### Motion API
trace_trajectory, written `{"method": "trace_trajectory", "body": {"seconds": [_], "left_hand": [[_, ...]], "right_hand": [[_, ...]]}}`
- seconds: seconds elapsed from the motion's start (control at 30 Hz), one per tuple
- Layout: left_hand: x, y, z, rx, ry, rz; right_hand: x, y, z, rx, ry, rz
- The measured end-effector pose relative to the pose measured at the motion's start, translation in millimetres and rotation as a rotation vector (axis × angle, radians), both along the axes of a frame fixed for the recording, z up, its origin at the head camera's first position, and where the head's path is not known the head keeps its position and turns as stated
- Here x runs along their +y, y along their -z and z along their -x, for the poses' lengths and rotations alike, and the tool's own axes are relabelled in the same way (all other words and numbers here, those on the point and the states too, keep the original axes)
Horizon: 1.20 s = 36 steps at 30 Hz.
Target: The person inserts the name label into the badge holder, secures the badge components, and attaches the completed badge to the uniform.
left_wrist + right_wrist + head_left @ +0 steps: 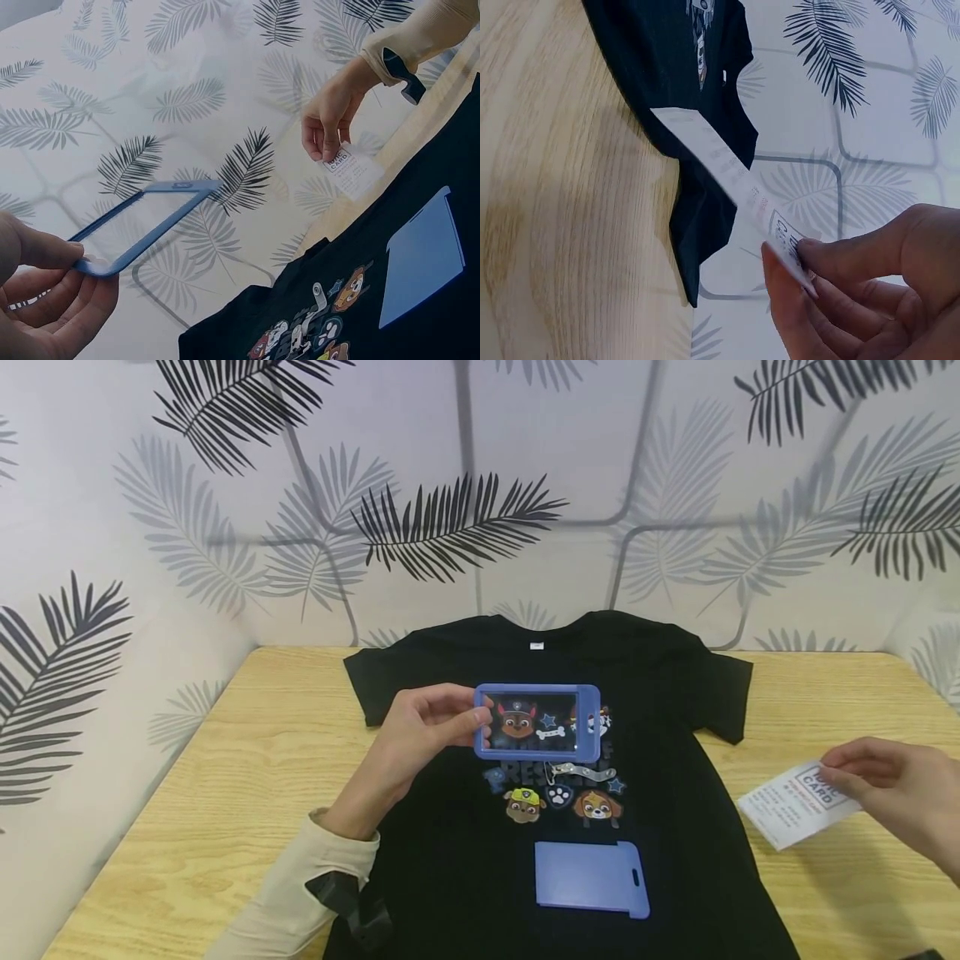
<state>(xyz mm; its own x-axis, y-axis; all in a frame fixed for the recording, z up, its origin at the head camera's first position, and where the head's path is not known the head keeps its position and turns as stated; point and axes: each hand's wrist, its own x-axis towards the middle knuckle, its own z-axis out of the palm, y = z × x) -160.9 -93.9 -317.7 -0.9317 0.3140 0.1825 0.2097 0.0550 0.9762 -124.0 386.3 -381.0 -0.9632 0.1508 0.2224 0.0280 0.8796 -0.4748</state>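
Note:
My left hand (427, 727) pinches the left end of a blue card holder frame (588, 745) with a see-through window, raised over a black T-shirt (675, 827). Through that window the shirt's cartoon print shows. Off to the right, my right hand (892, 781) pinches a white printed paper card (795, 810) by its upper corner, above the wooden table. On the lower part of the shirt lies a flat blue cover (588, 877) with a slot at one end. A short clear strap with a metal clip (581, 772) rests on the print, just below the frame.
The T-shirt is spread out on a light wooden table (225, 793), collar towards the back. Behind the table stands a pale wall (525, 552) covered with a leaf pattern. A black device (348, 906) is strapped to my left wrist over a beige sleeve (292, 885).

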Motion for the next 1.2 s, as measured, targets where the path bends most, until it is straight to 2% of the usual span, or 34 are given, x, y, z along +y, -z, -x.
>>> {"method": "trace_trajectory", "body": {"seconds": [0.07, 0.17, 0.23, 0.3, 0.57, 0.83, 1.07, 1.2], "left_hand": [[0.4, 0.3, 0.0, 0.004, 0.000, 0.001], [1.4, 0.5, 0.1, 0.008, 0.001, 0.003], [2.1, 0.5, 0.4, 0.007, 0.002, 0.000], [2.8, 0.5, 0.8, 0.006, 0.004, -0.001], [4.0, 0.6, 2.1, 0.008, 0.008, -0.002], [4.6, -0.2, 1.2, 0.002, 0.001, 0.002], [3.2, -0.1, 0.3, -0.003, 0.002, 0.000], [-0.2, 1.2, -0.1, -0.010, -0.005, -0.004]], "right_hand": [[-7.7, -6.4, -3.3, -0.014, 0.016, -0.026], [-21.9, -24.1, -10.4, -0.036, 0.004, -0.006], [-25.5, -26.8, -11.9, -0.014, 0.006, -0.030], [-28.1, -29.7, -13.1, -0.007, -0.006, -0.005], [-28.6, -28.3, -13.0, -0.023, -0.037, 0.170], [-39.8, -35.7, -16.0, -0.071, -0.056, 0.381], [-42.7, -39.7, -15.0, -0.091, -0.135, 0.526], [-43.7, -42.5, -13.2, -0.118, -0.187, 0.549]]}}
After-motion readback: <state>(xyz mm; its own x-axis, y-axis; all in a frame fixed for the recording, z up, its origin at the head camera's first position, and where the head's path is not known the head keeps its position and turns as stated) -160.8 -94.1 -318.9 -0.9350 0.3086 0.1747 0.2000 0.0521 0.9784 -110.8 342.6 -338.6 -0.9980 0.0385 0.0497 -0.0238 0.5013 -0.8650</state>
